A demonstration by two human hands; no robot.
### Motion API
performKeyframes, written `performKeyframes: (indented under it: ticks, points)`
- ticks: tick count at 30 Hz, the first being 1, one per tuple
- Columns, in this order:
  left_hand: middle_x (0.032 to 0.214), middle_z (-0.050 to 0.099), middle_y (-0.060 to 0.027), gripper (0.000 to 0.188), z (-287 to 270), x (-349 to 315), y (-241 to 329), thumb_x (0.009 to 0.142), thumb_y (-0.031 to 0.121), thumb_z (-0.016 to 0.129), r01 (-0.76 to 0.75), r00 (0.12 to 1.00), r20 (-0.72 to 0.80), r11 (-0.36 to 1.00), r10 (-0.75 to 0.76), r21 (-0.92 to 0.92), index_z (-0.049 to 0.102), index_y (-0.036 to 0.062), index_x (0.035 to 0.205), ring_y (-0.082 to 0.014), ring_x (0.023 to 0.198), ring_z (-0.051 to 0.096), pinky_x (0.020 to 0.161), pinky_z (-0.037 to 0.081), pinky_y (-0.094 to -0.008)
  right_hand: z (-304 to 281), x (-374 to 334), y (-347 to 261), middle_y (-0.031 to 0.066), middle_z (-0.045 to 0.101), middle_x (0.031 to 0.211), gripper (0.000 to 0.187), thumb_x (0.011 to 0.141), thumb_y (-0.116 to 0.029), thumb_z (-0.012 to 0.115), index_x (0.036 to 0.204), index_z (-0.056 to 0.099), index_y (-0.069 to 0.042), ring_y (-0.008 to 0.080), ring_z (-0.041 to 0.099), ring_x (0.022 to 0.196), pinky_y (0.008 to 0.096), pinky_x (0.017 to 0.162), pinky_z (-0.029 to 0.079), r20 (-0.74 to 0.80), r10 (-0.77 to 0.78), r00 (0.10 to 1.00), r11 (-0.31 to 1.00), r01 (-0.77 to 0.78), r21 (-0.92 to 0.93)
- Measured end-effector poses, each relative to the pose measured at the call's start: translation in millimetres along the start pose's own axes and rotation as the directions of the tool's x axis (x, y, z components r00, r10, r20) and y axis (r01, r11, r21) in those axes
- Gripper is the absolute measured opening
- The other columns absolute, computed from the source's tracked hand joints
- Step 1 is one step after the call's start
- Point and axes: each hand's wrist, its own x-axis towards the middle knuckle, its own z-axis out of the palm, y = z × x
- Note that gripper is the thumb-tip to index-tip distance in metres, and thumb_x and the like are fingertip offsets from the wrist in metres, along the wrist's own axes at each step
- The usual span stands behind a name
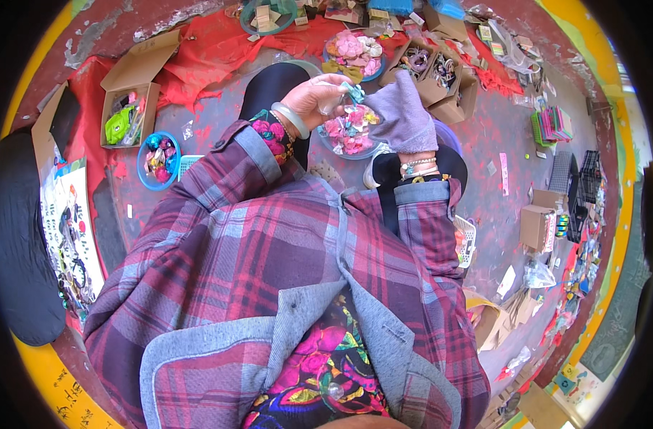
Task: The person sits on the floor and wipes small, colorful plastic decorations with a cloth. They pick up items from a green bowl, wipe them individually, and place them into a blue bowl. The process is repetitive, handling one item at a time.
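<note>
My left hand (pixel 313 101) is raised in front of me, thumb and fingers pinched round a small teal bow-like ornament (pixel 353 92). Something thin and see-through shows beneath those fingers; what it is I cannot tell. A purple-grey cloth (pixel 406 118) covers my right hand (pixel 420 157) down to the wrist, hiding the fingers. Its left edge comes close to the teal ornament; whether they touch is unclear. Just below both hands stands a clear bowl of pink, yellow and blue hair ornaments (pixel 351 136). Beyond it is a blue-rimmed bowl of pink and white scrunchies and bows (pixel 355 53).
To the left, a blue basin (pixel 159 161) holds shiny colourful pieces, beside an open carton (pixel 130 107) with a green item. Several cartons of hair bands (pixel 433 68) stand at the far right. Stacked colourful baskets (pixel 553 125) and a small brown box (pixel 539 225) lie farther right.
</note>
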Motion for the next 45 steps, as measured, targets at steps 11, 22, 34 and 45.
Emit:
performKeyframes:
  ticks: [11,22,34,45]
  points:
    - [0.077,0.055,0.0014,0.026,12.6,1.3,-27.4,0.078,0.005,0.064,-0.098,0.992,-0.031,0.890,0.125,0.445,0.052,0.0059,0.101,-0.0083,0.070,0.053,0.064,0.043,-0.0216,29.9,-8.6,-21.1,0.0103,0.060,0.098,0.047,0.086,-0.023,0.054,0.128,0.043,-0.005,0.0200,0.061,0.088,0.0304,0.073,0.048,0.367,-0.189,0.911,0.450,0.413,-0.792]
    - [0.079,0.057,-0.0013,0.020,20.7,0.9,-29.7,0.085,0.025,0.061,0.071,0.994,-0.105,0.909,-0.030,0.411,0.054,0.0075,0.093,-0.0087,0.064,0.053,0.053,0.042,-0.0218,30.6,-17.1,-20.5,0.0058,0.060,0.105,0.038,0.087,-0.007,0.045,0.124,0.049,-0.006,0.0111,0.063,0.071,0.0215,0.052,0.052,0.090,0.114,0.989,0.932,-0.075,-0.355]
    - [0.087,0.059,-0.0034,0.014,1.9,4.3,-26.3,0.086,0.019,0.058,0.026,1.000,0.004,0.971,-0.028,0.238,0.055,0.0076,0.093,-0.0131,0.077,0.059,0.057,0.045,-0.0237,36.0,-6.5,-37.5,0.0073,0.060,0.088,0.044,0.085,-0.007,0.048,0.128,0.041,-0.012,0.0142,0.063,0.067,0.0238,0.052,0.051,-0.035,0.249,0.968,0.904,-0.245,-0.351]
    - [0.074,0.058,-0.0008,0.008,16.4,0.0,-36.9,0.083,0.014,0.060,0.091,0.992,-0.121,0.890,-0.040,0.447,0.055,0.0077,0.084,-0.0085,0.061,0.052,0.054,0.040,-0.0223,31.5,-14.6,-6.4,0.0110,0.063,0.098,0.039,0.078,-0.013,0.054,0.117,0.054,-0.011,0.0252,0.064,0.078,0.0328,0.065,0.051,0.200,-0.325,0.925,0.300,0.301,-0.905]
